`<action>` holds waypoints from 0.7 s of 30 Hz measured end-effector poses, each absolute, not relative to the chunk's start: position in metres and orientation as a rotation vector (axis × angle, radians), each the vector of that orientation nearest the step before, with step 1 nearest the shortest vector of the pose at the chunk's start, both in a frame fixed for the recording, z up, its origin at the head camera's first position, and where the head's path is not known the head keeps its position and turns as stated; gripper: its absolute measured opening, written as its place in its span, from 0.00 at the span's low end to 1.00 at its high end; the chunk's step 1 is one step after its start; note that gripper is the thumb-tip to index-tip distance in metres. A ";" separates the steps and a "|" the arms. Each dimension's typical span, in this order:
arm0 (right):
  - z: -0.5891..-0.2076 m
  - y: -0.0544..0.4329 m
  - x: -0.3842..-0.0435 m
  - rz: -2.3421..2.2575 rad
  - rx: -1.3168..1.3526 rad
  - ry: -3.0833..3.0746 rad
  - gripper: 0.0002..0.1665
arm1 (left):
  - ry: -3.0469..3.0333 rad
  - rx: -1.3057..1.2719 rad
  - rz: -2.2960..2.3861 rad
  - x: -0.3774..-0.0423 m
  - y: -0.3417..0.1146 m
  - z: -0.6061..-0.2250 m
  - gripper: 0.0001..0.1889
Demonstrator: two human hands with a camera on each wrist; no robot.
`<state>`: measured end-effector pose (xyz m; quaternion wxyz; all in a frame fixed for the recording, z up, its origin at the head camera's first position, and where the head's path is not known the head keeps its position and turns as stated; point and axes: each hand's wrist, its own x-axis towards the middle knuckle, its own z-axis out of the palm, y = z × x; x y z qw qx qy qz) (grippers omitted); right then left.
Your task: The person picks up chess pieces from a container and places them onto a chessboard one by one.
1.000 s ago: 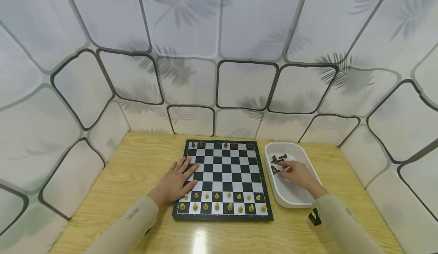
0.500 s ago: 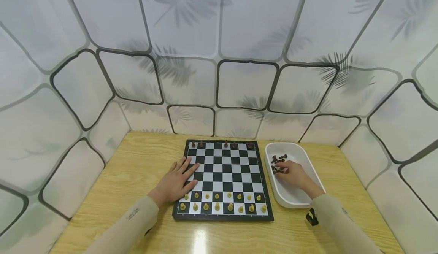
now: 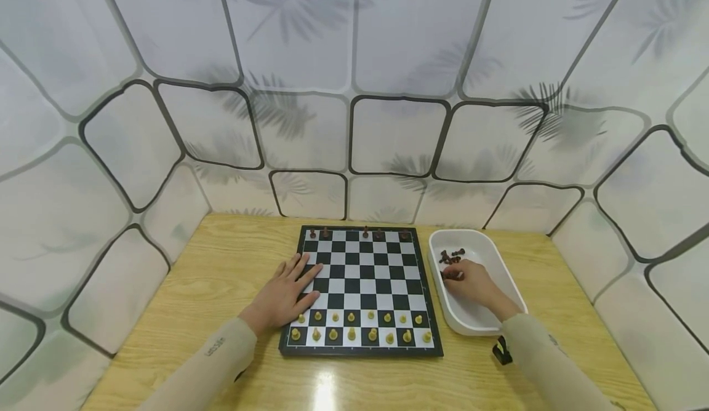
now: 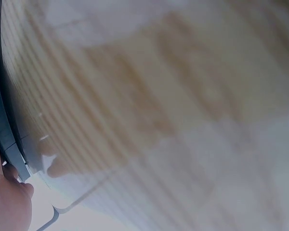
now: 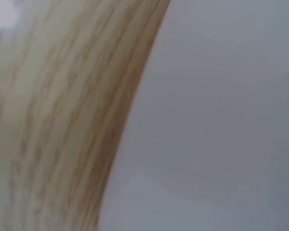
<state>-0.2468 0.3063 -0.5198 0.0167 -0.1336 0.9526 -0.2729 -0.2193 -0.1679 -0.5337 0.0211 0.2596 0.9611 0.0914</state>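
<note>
My left hand [image 3: 285, 294] lies with fingers spread on the left edge of a black-and-white chessboard [image 3: 360, 286]. Yellow chess pieces [image 3: 351, 334] fill the two rows nearest me. Along the far row stand several dark red pieces [image 3: 365, 232]. Inside a white plastic box [image 3: 509, 275] to the right of the board, my right hand [image 3: 473, 283] has its fingers curled down and pinches a dark red chess piece [image 3: 445, 274], mostly hidden by the fingers. More dark red pieces [image 3: 451, 257] lie loose just beyond these fingers. In the left wrist view, part of the hand [image 4: 9, 202] shows at the lower left.
A light wooden table [image 3: 232, 257] carries the board and the box. Patterned fabric walls [image 3: 310, 134] enclose it at the back and sides. The right wrist view shows only the blurred white box wall [image 5: 197, 120] beside wood.
My right hand has shifted slightly left and toward me in the box, and its fingers have closed in on the nearer dark pieces. The left hand has stayed in place.
</note>
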 end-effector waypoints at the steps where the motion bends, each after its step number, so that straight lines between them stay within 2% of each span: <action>1: -0.520 0.306 -0.247 -0.848 -0.410 2.962 0.11 | 2.979 0.804 0.284 -0.219 -0.168 -0.533 0.37; 8: -0.523 0.308 -0.247 -0.865 -0.421 2.979 0.05 | 2.977 0.797 0.284 -0.220 -0.168 -0.535 0.37; 21: -0.516 0.306 -0.243 -0.874 -0.374 3.000 0.04 | 2.974 0.790 0.276 -0.222 -0.169 -0.537 0.37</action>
